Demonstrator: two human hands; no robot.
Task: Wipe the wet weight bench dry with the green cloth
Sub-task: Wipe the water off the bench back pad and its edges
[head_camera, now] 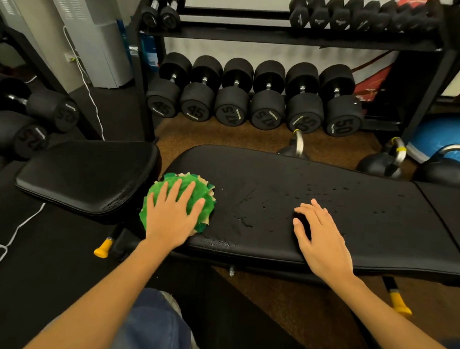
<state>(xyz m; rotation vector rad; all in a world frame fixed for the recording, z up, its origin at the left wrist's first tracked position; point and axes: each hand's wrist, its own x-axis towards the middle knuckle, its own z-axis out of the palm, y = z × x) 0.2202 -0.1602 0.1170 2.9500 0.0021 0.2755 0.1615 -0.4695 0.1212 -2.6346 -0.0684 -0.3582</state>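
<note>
The left hand (173,213) lies flat, fingers spread and straight, pressing the green cloth (179,199) onto the left end of the bench (369,237), close to the near-left corner. The right hand (321,239) rests near the middle of the near edge, fingers loosely bent, holding nothing. The bench pad runs long from left to right, and the water drops (272,212) lie scattered to the right of the cloth, from just beside it, across the middle, toward the far-right part. So the wet patch lies rightward along the pad's long axis from the cloth, and the left hand is the one placed to sweep that way. The right hand sits in that path and would probably need to lift clear.
</note>
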